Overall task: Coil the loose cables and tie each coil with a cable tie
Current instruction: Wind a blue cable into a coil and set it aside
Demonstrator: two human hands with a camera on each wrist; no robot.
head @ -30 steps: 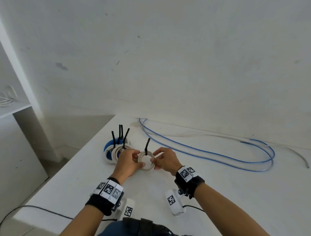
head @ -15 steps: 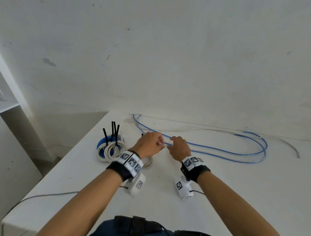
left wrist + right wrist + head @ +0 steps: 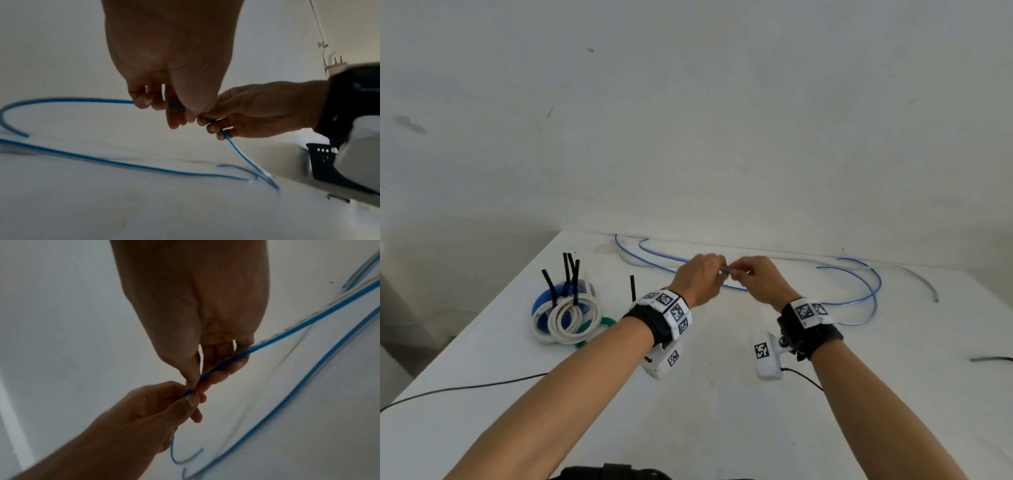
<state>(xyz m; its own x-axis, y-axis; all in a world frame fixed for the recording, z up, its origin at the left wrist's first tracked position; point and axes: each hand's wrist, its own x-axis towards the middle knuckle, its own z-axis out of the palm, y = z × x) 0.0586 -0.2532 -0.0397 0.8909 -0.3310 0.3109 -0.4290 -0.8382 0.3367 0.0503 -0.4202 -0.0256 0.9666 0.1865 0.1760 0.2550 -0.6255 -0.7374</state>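
A long loose blue cable (image 3: 873,284) lies in wide loops at the back of the white table (image 3: 722,428). My left hand (image 3: 720,270) and right hand (image 3: 738,272) meet above it, close together. Each pinches the same raised stretch of it. In the left wrist view the blue cable (image 3: 82,99) runs through the left hand (image 3: 164,110) into the right hand (image 3: 213,128). In the right wrist view the right hand (image 3: 205,374) holds the blue cable (image 3: 308,322) between thumb and fingers, and the left hand (image 3: 191,399) pinches it just below.
Tied coils (image 3: 571,318), white, blue and green, with upright black cable ties, sit at the table's left. Another black tie (image 3: 632,287) stands behind my left wrist. A grey cable (image 3: 924,284) lies at the back right. A black cord (image 3: 465,387) crosses the left edge.
Both hands let go of the tied white coil, moved back to the blue cable and took hold of it. It is now lifted between them.
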